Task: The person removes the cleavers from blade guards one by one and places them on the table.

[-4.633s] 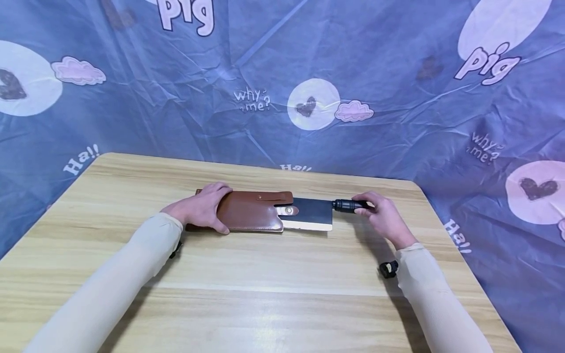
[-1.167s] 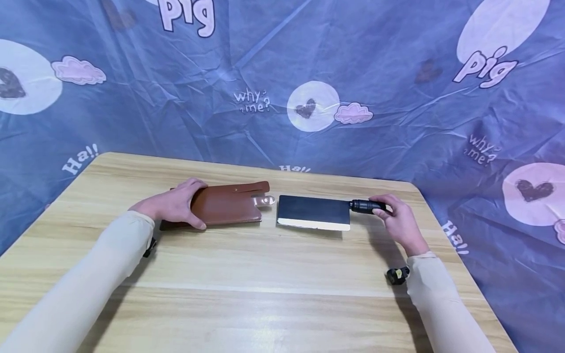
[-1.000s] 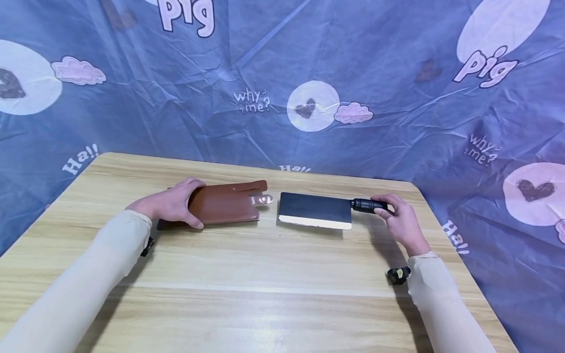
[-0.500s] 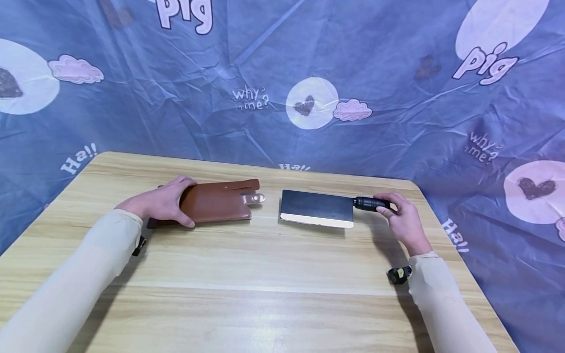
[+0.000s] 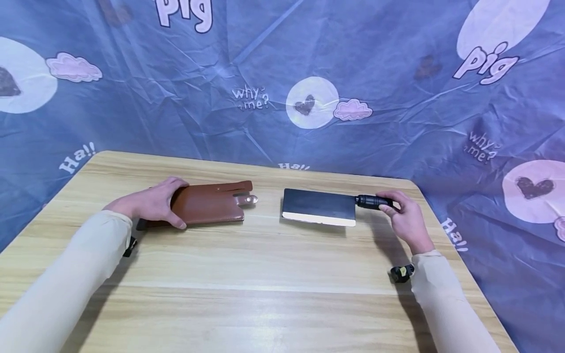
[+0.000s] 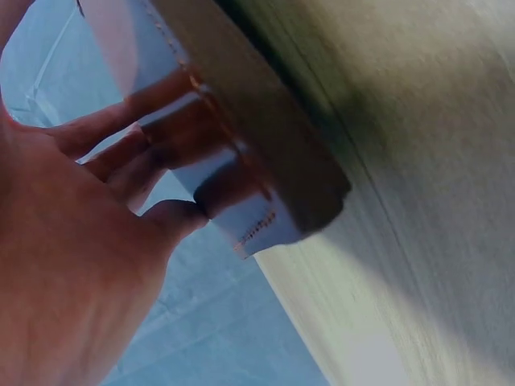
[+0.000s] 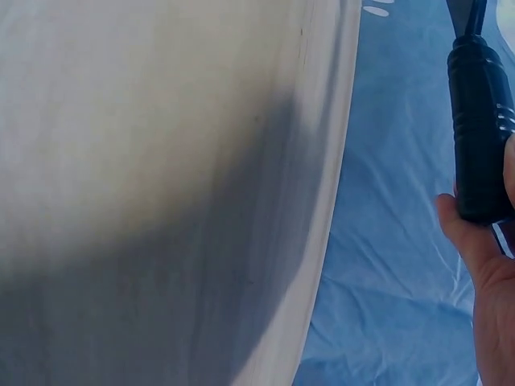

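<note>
My left hand (image 5: 152, 202) grips a brown leather knife sheath (image 5: 209, 203) across its closed end, thumb along the near edge and fingers on the far edge. The sheath's strap with a metal snap (image 5: 249, 199) sticks out on the right. In the left wrist view the fingers press on the stitched sheath (image 6: 233, 153). My right hand (image 5: 407, 218) pinches the black handle (image 5: 374, 201) of a cleaver (image 5: 320, 203) near its end. The dark blade, with its bright edge toward me, points left, apart from the sheath. The right wrist view shows the handle (image 7: 480, 129) between thumb and fingers.
A light wooden table (image 5: 247, 284) lies under both hands. Behind it hangs a blue printed cloth (image 5: 247, 59), which also falls past the right edge. A small black device (image 5: 400, 273) sits on the right wrist.
The cleaver, partly inside the sheath at first, has come fully out. My left hand has moved left with the sheath, and my right hand slightly right with the cleaver.
</note>
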Demonstrator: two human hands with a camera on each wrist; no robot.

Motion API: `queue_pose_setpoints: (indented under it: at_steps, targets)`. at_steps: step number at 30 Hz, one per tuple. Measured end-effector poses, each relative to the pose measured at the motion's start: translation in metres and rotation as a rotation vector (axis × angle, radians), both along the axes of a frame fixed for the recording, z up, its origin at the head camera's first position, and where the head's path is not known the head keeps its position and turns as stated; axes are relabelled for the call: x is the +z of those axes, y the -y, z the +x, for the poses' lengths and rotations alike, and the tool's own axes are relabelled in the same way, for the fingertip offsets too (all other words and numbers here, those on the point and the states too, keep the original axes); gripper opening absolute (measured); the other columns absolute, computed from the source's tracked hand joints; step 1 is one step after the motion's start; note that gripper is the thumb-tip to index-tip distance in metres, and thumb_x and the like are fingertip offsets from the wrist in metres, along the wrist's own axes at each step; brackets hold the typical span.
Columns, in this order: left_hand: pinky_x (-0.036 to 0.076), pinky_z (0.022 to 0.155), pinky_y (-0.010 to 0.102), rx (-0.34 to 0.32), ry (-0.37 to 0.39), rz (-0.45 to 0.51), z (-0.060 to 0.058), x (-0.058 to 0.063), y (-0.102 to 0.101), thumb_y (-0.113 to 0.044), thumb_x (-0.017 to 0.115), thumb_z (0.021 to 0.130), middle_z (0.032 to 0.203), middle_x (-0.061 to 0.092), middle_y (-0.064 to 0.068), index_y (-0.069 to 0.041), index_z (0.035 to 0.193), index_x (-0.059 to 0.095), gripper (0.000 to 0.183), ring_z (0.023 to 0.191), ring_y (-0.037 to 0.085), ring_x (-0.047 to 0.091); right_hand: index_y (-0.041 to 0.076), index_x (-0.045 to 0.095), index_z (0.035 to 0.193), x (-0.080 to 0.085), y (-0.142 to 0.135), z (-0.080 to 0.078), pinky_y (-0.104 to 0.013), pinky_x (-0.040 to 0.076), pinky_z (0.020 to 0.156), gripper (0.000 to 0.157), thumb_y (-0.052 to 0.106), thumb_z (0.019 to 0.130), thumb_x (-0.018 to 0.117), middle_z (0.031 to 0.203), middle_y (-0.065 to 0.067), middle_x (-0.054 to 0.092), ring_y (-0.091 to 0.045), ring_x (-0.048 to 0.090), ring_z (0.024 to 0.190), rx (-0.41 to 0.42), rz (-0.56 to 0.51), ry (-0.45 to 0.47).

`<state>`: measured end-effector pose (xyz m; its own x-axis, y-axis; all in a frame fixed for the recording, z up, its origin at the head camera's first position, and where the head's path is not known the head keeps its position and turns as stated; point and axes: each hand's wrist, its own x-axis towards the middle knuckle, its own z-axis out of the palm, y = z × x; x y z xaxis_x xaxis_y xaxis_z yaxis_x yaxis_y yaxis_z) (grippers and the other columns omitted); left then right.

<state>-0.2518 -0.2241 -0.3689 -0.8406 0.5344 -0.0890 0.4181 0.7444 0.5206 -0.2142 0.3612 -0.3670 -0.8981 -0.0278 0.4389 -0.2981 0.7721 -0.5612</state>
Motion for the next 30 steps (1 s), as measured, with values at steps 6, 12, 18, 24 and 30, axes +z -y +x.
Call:
queue_pose_setpoints:
  at_steps: [6,12,18,24,30]
  targets:
    - [0.028,0.094,0.051,0.006,0.011,-0.005,0.001,0.001,0.0,-0.047,0.082,0.052,0.13,0.028,0.016,0.003,0.133,0.028,0.109,0.117,0.033,0.031,0.007,0.064,0.106,0.002,-0.003,0.002,-0.018,0.034,0.078,0.026,0.001,0.08,0.064,0.104,-0.008,0.059,-0.022,0.05,0.099,-0.015,0.004,0.006]
    - [0.027,0.095,0.051,0.011,0.006,-0.014,0.002,0.002,0.002,-0.045,0.082,0.052,0.129,0.029,0.017,0.003,0.132,0.029,0.108,0.117,0.034,0.03,0.007,0.064,0.106,0.004,-0.004,0.002,-0.027,0.035,0.081,0.026,0.002,0.081,0.063,0.104,-0.008,0.059,-0.023,0.05,0.099,-0.018,0.007,-0.001]
    - [0.027,0.095,0.051,0.013,0.008,-0.015,0.004,0.003,0.005,-0.043,0.083,0.052,0.128,0.031,0.017,0.004,0.131,0.03,0.107,0.116,0.033,0.031,0.007,0.065,0.105,0.006,-0.006,0.003,-0.015,0.034,0.08,0.026,0.002,0.08,0.064,0.103,-0.007,0.06,-0.017,0.05,0.098,-0.012,0.0,-0.01]
    - [0.027,0.094,0.052,0.023,0.012,-0.018,0.006,0.004,0.01,-0.044,0.082,0.052,0.129,0.029,0.019,0.005,0.131,0.03,0.107,0.117,0.035,0.03,0.006,0.065,0.104,0.005,-0.012,0.005,-0.021,0.037,0.079,0.026,0.0,0.079,0.064,0.101,-0.006,0.06,-0.008,0.048,0.094,-0.019,0.004,-0.02]
    - [0.026,0.095,0.052,0.027,0.009,-0.03,0.006,0.002,0.015,-0.046,0.082,0.051,0.128,0.029,0.02,0.006,0.131,0.029,0.108,0.117,0.036,0.03,0.006,0.065,0.104,0.004,-0.017,0.006,-0.022,0.033,0.078,0.025,0.001,0.079,0.065,0.099,-0.007,0.06,-0.016,0.05,0.093,-0.035,0.017,-0.025]
